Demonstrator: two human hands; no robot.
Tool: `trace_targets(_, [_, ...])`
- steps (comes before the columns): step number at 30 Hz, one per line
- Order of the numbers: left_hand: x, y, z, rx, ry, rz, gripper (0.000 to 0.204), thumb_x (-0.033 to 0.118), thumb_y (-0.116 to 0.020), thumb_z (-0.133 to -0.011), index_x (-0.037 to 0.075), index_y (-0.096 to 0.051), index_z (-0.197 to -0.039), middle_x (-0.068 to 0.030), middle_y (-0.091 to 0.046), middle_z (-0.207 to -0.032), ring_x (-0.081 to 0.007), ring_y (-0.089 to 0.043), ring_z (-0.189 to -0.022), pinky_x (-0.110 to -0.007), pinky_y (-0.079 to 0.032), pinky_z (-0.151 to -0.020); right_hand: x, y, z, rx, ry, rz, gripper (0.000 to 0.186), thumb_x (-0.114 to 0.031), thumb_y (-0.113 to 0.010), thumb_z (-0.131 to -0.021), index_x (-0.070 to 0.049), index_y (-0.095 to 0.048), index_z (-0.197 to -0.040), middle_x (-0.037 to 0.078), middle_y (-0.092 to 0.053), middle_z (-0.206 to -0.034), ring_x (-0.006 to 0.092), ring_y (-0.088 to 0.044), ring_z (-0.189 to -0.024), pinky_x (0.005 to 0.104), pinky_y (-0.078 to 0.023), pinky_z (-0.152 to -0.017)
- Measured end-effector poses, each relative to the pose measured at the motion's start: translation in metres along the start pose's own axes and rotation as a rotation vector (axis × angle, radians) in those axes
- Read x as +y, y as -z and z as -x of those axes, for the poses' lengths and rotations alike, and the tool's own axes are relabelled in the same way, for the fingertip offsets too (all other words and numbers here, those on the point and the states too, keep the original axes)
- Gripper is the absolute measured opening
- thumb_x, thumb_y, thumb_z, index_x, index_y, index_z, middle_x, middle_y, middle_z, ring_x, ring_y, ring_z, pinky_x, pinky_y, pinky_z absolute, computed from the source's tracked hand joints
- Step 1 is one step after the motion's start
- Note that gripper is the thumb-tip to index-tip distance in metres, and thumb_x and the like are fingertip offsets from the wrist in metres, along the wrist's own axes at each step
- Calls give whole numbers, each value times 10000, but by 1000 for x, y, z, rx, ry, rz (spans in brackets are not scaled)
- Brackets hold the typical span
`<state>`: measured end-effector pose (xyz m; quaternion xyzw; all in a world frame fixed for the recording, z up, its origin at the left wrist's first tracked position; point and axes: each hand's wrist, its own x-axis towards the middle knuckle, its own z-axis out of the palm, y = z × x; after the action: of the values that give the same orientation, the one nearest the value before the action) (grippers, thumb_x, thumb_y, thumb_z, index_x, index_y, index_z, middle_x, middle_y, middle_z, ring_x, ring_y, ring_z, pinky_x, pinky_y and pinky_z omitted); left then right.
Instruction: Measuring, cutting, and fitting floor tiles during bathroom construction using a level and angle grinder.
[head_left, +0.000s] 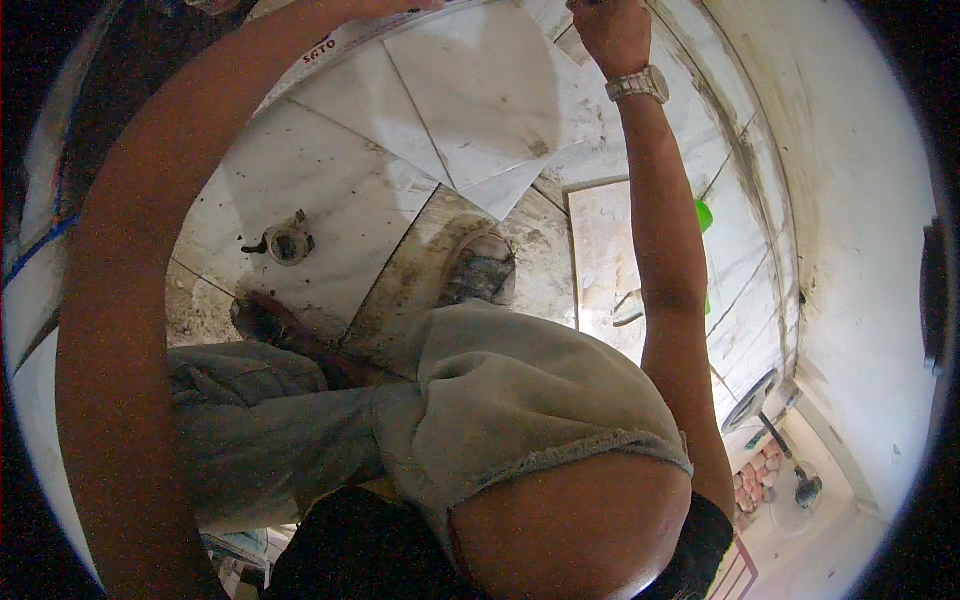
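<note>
Both my arms reach out to the top edge. My left hand (385,6) is mostly cut off there, beside a long pale strip with red lettering (335,46); its fingers are out of sight. My right hand (612,38), with a metal watch (638,85) on the wrist, is closed at the top edge, and whatever its fingers hold is hidden. Between the arms lies a smooth white sheet or panel (475,95), one corner pointing toward me over the stained white tiles (320,165). My bent knee in grey trousers (530,360) fills the lower middle.
A round pipe opening (290,243) sits in the floor at left. A larger ring with a dark inside (482,268) is before my knee. A pale board (603,235) and a green object (704,216) are near my right forearm. A white wall (860,220) and rubble (757,480) are at right.
</note>
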<state>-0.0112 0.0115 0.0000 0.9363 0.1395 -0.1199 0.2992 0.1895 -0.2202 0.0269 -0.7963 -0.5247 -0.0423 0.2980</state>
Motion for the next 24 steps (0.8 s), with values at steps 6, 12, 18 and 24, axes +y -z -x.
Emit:
trace_targets(6, [-3, -4, -4, 40, 0, -32, 615, 460, -649, -929, 265, -464, -1482, -299, -509, -1336, -413, -505, -1230, -454, -389, -1050, -39, -41, 15, -158, 282, -282, 184, -227, -660, -848, -114, -733, -975, 120, -722, -839, 347, -689, -763, 436, -569, -720])
trace_targets(12, [4, -3, -14, 39, -68, -69, 644, 537, -663, -895, 249, -512, -1451, -284, -583, -1162, -394, -569, -1071, -465, -437, -915, -55, -83, 30, -206, 238, -265, 183, -253, -635, -877, -119, -741, -941, 157, -714, -825, 359, -686, -728, 471, -565, -722])
trace_targets(18, [-11, -8, -10, 83, -114, -90, 648, 586, -623, -904, 219, -536, -1431, -279, -618, -1105, -380, -611, -957, -457, -466, -839, -63, -80, 16, -256, 239, 54, 200, -285, -629, -882, -158, -739, -990, 167, -708, -810, 378, -681, -708, 485, -573, -692])
trace_targets(24, [-10, -14, -21, 180, -207, -148, 605, 539, -636, -917, 165, -573, -1388, -236, -689, -999, -317, -671, -841, -429, -509, -792, -65, -93, 23, -186, 265, -129, 215, -293, -601, -903, -210, -727, -1057, 167, -709, -811, 377, -681, -675, 492, -574, -644])
